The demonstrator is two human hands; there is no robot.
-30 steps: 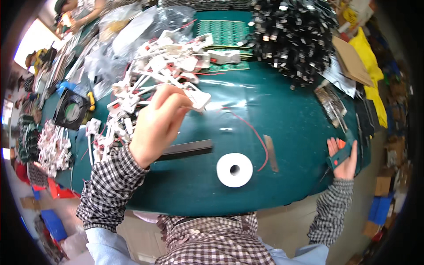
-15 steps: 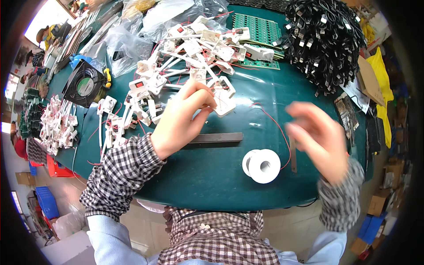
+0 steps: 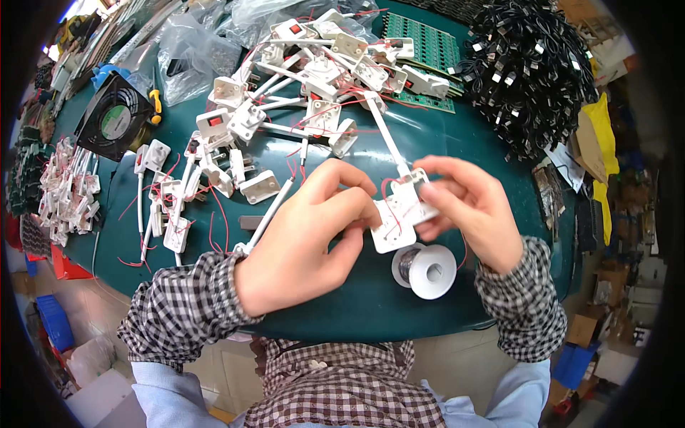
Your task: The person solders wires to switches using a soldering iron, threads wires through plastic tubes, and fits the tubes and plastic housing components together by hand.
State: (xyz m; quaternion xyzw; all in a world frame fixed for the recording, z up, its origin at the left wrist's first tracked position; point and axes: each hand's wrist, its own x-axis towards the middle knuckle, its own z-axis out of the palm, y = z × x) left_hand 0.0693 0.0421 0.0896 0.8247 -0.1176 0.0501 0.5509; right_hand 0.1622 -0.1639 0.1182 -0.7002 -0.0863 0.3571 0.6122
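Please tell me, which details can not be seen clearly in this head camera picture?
- White plastic part, head view: fingers of the left hand and right hand cover its sides, so each grip is unclear.
- Solder spool: its upper edge is hidden behind that part.
- Black cable pile: single connectors too small.

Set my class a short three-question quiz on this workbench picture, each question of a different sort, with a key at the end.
1. True or false: both hands hold the same white plastic part.
2. What lies on the table just below the hands? A) a solder spool B) a black fan C) a green board
3. Fill in: the thin wires on the white part are ____ in colour.

Key
1. True: the left hand and the right hand both grip it.
2. A: the solder spool lies there; the black fan and green board are farther off.
3. Red.
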